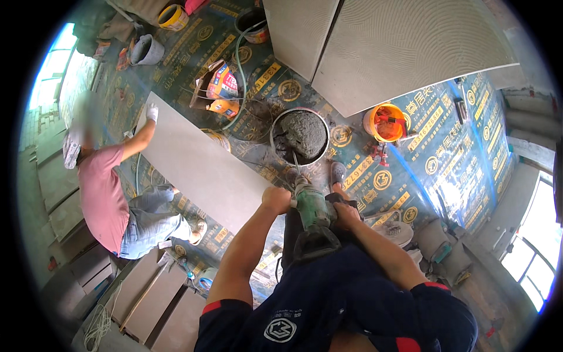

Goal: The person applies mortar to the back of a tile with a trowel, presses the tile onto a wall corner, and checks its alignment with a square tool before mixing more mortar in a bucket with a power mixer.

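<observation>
My left hand (277, 200) grips the side handle of a green power mixer (312, 208) held in front of my body. My right hand (346, 216) is closed on the black handle at its other side. The mixer's shaft runs down into a round bucket (272, 134) of thick grey mortar (302, 132); the paddle is hidden in it. My feet stand just behind the bucket, on my side.
A co-worker (102, 199) in pink is at left, gloved hand on a long light panel (193, 170). Large panels (399, 47) lie at top. An orange bucket (369, 123), torn bag (220, 88) and hose (241, 82) lie around; stacked tiles (149, 287) are at lower left.
</observation>
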A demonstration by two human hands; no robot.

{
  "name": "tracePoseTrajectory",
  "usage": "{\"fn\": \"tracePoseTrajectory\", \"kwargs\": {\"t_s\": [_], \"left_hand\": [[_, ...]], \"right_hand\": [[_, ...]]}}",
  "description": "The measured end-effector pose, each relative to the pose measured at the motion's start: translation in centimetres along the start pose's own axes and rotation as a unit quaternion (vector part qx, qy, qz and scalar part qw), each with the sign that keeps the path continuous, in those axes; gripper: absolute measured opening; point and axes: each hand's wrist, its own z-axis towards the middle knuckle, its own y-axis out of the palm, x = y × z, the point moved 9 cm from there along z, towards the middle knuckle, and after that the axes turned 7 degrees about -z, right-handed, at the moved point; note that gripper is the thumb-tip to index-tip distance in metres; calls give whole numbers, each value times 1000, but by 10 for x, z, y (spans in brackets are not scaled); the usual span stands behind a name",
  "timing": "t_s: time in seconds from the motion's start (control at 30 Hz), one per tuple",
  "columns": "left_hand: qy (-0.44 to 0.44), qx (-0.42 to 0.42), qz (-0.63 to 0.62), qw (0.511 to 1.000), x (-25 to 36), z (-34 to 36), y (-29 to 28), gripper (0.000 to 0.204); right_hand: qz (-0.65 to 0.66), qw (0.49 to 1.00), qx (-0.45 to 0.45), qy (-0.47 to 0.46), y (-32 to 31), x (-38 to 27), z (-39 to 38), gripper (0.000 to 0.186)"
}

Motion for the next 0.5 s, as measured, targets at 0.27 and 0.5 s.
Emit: {"fn": "tracePoseTrajectory", "kwargs": {"t_s": [0.27, 0.5], "left_hand": [[-79, -32, -101, 991, -5, -20, 59, 25], [-125, 2, -219, 968, -5, -16, 95, 41]], "right_hand": [[-106, 992, -31, -63, -25, -8, 12, 38], [-213, 972, -29, -94, -34, -3, 29, 34]]}}
